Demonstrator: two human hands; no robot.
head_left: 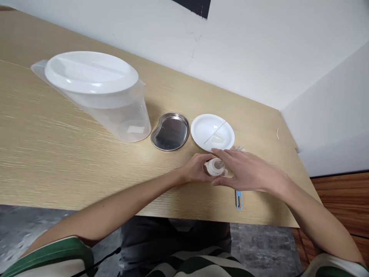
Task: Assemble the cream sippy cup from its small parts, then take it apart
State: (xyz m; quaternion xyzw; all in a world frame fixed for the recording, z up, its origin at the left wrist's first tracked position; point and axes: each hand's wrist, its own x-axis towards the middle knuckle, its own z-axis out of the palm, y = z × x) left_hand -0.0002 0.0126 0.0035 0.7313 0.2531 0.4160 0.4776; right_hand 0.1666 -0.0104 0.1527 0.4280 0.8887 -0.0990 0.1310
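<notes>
My left hand (197, 168) is wrapped around the body of a small baby bottle (213, 169), which has a white collar and a clear nipple on top. The bottle stands upright near the table's front, and most of its body is hidden by my fingers. From the other side my right hand (239, 169) curves around the bottle's top, thumb and fingers spread apart. Under that hand lies a brush (238, 200); its blue handle sticks out below and some bristles show above.
A white bowl (198, 132) holding a thin rod and a small clear piece sits just beyond the bottle. Left of it are a metal kidney dish (170, 132) and a large lidded plastic pitcher (115, 115). A wall borders the wooden table (72, 165) at the back.
</notes>
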